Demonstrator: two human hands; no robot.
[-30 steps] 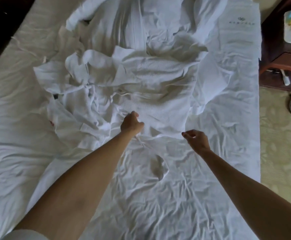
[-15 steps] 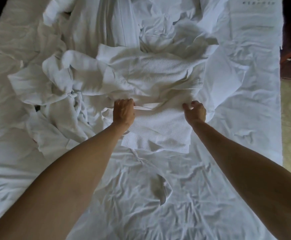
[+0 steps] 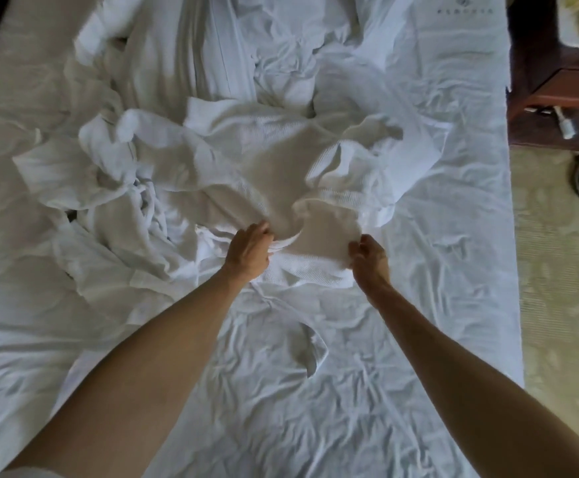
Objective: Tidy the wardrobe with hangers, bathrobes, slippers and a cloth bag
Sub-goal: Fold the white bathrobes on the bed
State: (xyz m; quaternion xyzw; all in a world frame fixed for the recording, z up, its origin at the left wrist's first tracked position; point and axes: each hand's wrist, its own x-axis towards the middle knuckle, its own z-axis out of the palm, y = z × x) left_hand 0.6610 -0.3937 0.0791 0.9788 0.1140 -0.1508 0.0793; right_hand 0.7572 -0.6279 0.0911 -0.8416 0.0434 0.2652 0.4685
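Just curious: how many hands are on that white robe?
2: the left hand grips the bathrobe at its near edge, the right hand beside it.

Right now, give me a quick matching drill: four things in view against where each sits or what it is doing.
Things:
1. left hand
2. right hand
3. wooden table
4. sheet

Places or states:
A. crumpled, spread across the bed under the arms
B. grips the near edge of the bathrobe on its right side
C. stands on the floor beside the bed, far right
D. grips the near edge of the bathrobe on its left side

Pairs: 1-D, 2-B, 3-C, 4-A
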